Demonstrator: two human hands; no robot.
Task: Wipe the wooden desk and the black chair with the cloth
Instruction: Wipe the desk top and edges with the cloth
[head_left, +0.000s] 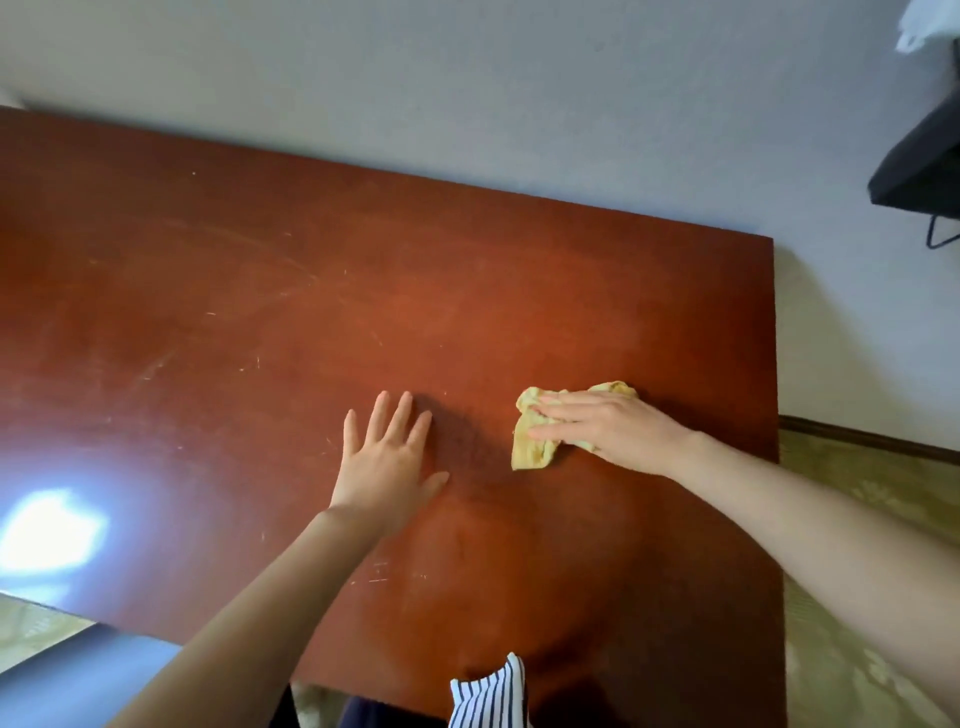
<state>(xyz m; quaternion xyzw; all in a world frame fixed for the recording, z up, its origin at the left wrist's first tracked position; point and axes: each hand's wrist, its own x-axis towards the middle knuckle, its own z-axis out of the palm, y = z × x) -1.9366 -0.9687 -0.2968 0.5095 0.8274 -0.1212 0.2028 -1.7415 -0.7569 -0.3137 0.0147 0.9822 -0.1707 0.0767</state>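
Wiping reddish wooden surface (260, 249), desk part underway by the look. Right hand (613, 431) right of centre, fingers (563, 399) straight and flat, pressing crumpled yellow cloth (535, 449) down, not gripping it. Left hand (387, 462) just left of that, fingers (399, 415) spread, palm down on bare wood, holding nothing. Risk: with cloth bunched and only pressed, likely slipping out or rolling under palm on fast strokes, leaving streaks. Black chair not identifiable in frame.

Worktop (260, 312) backs onto the wall (467, 78), with floor (862, 499) off its right edge. Left hand (387, 462) flat on the worktop near the front; right hand (608, 428) to its right, apart. Cloth (532, 449) lies on the worktop under the right hand.
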